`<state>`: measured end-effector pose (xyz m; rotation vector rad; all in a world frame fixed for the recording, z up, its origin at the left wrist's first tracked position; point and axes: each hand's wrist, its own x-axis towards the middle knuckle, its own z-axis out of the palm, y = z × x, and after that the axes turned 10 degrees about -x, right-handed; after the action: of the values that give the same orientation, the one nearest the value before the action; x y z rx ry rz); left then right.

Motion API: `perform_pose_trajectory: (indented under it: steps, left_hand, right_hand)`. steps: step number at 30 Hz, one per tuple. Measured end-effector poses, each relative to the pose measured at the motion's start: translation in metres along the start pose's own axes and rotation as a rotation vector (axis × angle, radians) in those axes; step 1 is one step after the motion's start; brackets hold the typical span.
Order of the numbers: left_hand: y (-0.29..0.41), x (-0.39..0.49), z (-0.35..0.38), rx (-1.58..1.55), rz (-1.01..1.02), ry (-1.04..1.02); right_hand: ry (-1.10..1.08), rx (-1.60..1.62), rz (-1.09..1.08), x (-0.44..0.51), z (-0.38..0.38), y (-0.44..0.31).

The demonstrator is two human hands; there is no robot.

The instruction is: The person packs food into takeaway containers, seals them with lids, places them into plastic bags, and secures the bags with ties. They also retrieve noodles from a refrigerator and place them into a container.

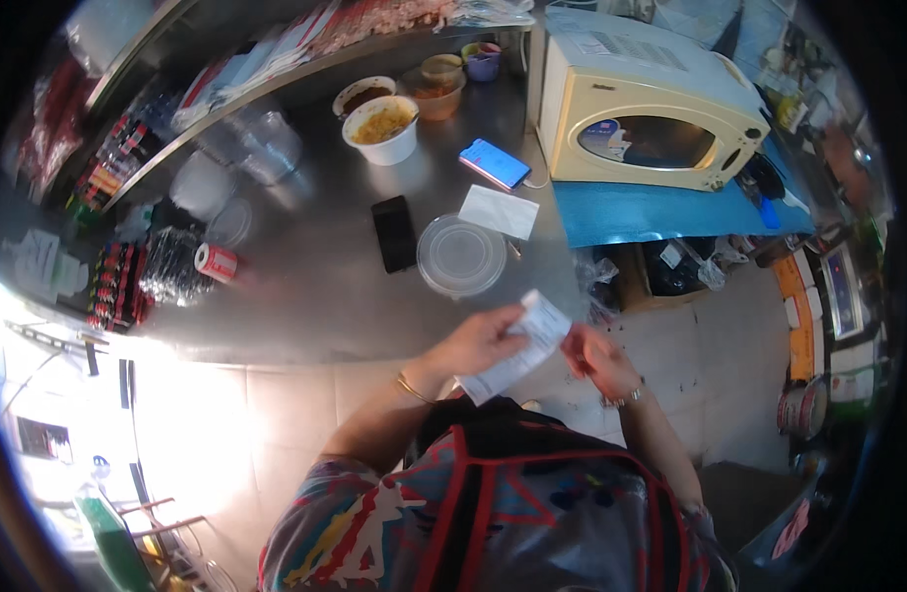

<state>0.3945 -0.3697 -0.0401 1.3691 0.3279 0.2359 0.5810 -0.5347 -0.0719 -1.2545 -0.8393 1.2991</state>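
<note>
My left hand (477,342) grips a long printed paper slip (531,342), thumb on top, over the front edge of the steel counter (305,318). Close to the slip's right edge is my right hand (600,361), its fingers curled; whether they pinch the paper is hard to tell. Just beyond the slip, a round clear plastic container with a lid (462,255) sits on the counter. Another white paper slip (500,211) overlaps its far edge. To its left lies a dark smartphone (394,234). A phone with a lit screen (495,163) rests farther back, a white cable beside it.
A cream microwave (645,111) stands on a blue mat (682,211) at right. White tubs of food (383,129) are at the back, under a shelf (364,48). A red can (216,263) and plastic-wrapped goods (173,265) occupy the left. An open cardboard box (645,285) sits below the mat.
</note>
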Motion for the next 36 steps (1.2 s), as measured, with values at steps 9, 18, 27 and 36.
perform_pose_trajectory:
  steps: [9, 18, 27, 36]
  left_hand:
    - [-0.02, -0.028, -0.002, -0.244, -0.019, 0.045]
    - [-0.014, -0.057, -0.084, 0.589, -0.2, 0.233]
    - [0.0, -0.067, -0.117, 0.116, -0.301, 0.024]
    - [-0.092, -0.087, -0.199, 1.7, 0.319, 0.945]
  right_hand:
    - [0.258, -0.28, -0.284, 0.062, 0.042, -0.059]
    - [0.342, -0.439, -0.525, 0.098, 0.05, -0.041]
    - [0.217, -0.419, -0.42, 0.122, 0.075, -0.037]
    - [0.176, -0.392, -0.282, 0.148, 0.113, -0.025]
